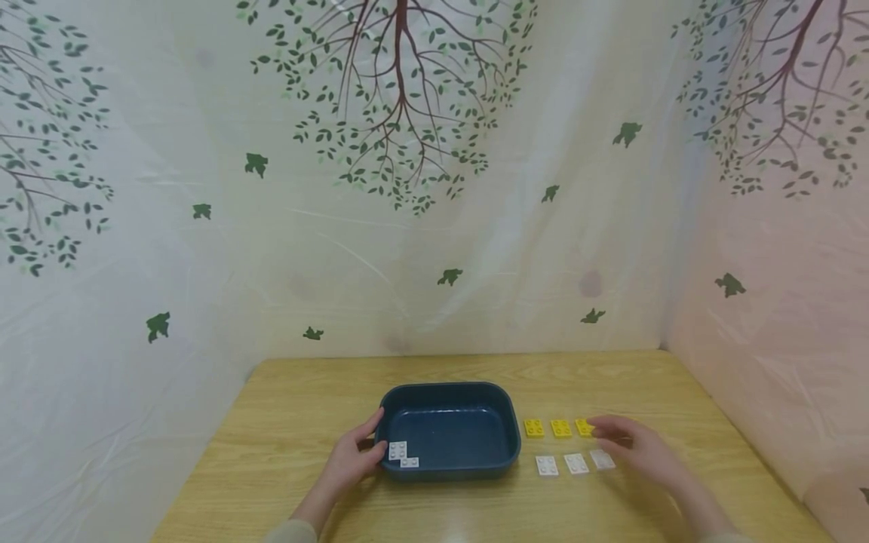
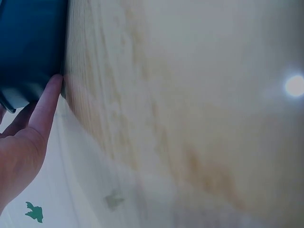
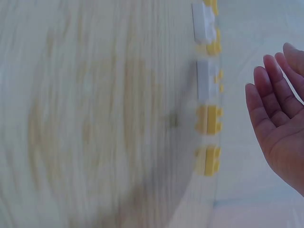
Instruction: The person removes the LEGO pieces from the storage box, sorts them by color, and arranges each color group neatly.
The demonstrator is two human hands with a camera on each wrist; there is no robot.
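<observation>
My left hand point(image 1: 353, 452) holds the left end of a dark blue rectangular dish point(image 1: 448, 473), fingers and thumb against its side. In the left wrist view a straight digit point(image 2: 45, 107) meets the outer wall low down, near the table. Two white toy bricks point(image 1: 397, 450) lie in the dish's front left corner. My right hand point(image 1: 641, 449) hovers over the right end of two brick rows, fingers loosely bent, nothing held. Its fingertips overlap the rightmost yellow brick point(image 1: 583, 427) in the head view; the rightmost white brick point(image 1: 601, 459) lies just below them.
Two more yellow bricks point(image 1: 560, 428) stand in the back row, right of the dish. In front of them are two more white bricks point(image 1: 576, 464). The wooden table point(image 1: 326, 385) meets a hanging sheet point(image 1: 380, 286) printed with trees and leaves at the back and sides.
</observation>
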